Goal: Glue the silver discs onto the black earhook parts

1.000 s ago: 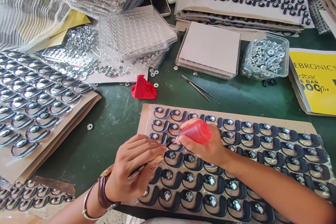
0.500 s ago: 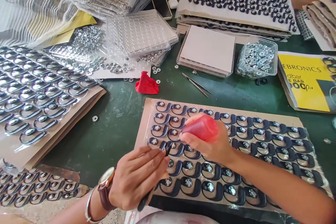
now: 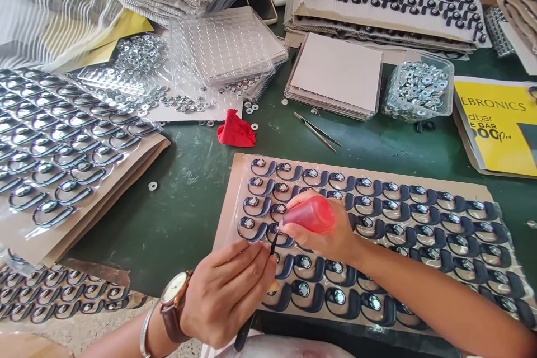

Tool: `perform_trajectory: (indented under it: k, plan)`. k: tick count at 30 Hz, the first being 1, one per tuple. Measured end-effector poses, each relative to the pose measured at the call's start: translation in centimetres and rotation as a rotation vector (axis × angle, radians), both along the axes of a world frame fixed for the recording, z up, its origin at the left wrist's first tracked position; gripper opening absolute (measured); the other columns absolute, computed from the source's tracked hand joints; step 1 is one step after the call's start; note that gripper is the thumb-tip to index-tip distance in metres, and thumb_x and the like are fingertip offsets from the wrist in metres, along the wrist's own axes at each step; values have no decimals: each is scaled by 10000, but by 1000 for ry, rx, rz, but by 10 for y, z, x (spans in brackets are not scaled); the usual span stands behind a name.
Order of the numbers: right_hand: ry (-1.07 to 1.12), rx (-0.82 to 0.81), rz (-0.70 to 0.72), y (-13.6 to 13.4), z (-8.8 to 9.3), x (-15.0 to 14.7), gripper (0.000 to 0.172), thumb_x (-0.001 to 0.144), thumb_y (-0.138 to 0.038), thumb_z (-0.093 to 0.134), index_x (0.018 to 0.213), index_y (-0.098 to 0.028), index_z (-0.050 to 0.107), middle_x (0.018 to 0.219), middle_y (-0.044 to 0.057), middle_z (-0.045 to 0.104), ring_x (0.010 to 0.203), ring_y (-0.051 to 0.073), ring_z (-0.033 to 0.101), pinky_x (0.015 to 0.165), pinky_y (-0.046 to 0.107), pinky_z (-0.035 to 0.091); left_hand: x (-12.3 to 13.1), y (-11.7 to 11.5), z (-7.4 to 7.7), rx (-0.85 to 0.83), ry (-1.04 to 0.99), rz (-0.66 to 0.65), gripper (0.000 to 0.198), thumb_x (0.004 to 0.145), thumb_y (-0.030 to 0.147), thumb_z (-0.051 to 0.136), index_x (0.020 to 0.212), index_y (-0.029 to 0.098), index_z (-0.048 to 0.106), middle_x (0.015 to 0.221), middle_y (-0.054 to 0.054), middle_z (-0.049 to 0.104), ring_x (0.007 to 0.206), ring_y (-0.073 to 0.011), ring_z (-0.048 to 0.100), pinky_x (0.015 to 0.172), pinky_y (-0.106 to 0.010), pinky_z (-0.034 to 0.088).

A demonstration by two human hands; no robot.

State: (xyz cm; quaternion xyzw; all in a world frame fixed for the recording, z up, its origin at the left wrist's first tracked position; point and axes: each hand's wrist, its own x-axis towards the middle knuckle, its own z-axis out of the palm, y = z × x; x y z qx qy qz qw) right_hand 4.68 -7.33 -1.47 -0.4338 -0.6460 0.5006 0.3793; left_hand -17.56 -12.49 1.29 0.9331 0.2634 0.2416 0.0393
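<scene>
A cardboard sheet [image 3: 235, 190] in front of me carries rows of dark ear-hook parts [image 3: 419, 218] with shiny round centres under clear film. My right hand [image 3: 325, 235] is closed round a small red squeeze bottle [image 3: 310, 213], its tip pointing left at a part in the sheet's left columns. My left hand [image 3: 229, 291], with a brown-strapped watch on its wrist, pinches a thin dark tool [image 3: 272, 246] whose tip meets the same part.
More sheets of parts [image 3: 62, 151] lie at the left. Beyond lie a red cloth [image 3: 235, 130], tweezers [image 3: 318, 133], a tub of washers [image 3: 417, 89], clear trays [image 3: 222, 50], a phone [image 3: 260, 4] and a yellow box [image 3: 499, 123]. Another person sits at the far edge.
The view shifted slightly. My left hand has drawn back toward me and turned the dark tool more upright. My right hand and red bottle stay over the same left columns.
</scene>
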Motion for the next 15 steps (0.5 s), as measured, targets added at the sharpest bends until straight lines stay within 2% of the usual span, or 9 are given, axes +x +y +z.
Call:
perform_trajectory:
  k: [7,15]
  plan:
    - [-30,26,-81,0,3,-2,184,808,-351,722,853,-190,645,726,33,702,622,156,679,577,246,554,-2,-2,-1,-21,-23,-6,215,924,113,537,1049,21,686,1020,-140,726,1038,-248,673,885,-362,537]
    - [9,28,-128,-2,4,0,203,789,-361,729,861,-193,641,714,30,707,563,149,659,555,254,547,-3,-2,-4,-29,-26,-14,225,925,102,528,1047,8,691,1034,-153,724,1046,-256,666,893,-376,519]
